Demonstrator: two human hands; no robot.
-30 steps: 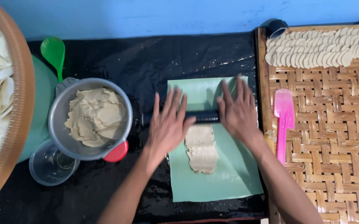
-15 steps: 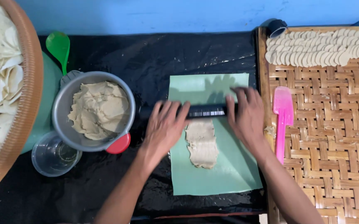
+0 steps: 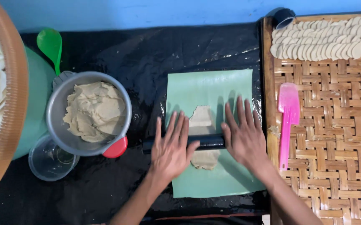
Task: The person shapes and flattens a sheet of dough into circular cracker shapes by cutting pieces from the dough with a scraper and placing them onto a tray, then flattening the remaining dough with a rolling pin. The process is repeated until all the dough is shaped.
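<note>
From the head view, the left hand [image 3: 170, 150] and the right hand [image 3: 244, 135] lie flat, fingers spread, palms pressing on a black roller [image 3: 207, 142] rather than closing around it. The roller lies across a strip of dough [image 3: 203, 137] on a green sheet [image 3: 207, 89]. The strip is already thin. A metal bowl [image 3: 59, 108] still holds much dough, while one row of cut discs [image 3: 326, 39] fills the top of the woven tray [image 3: 339, 166], so most work seems left.
</note>
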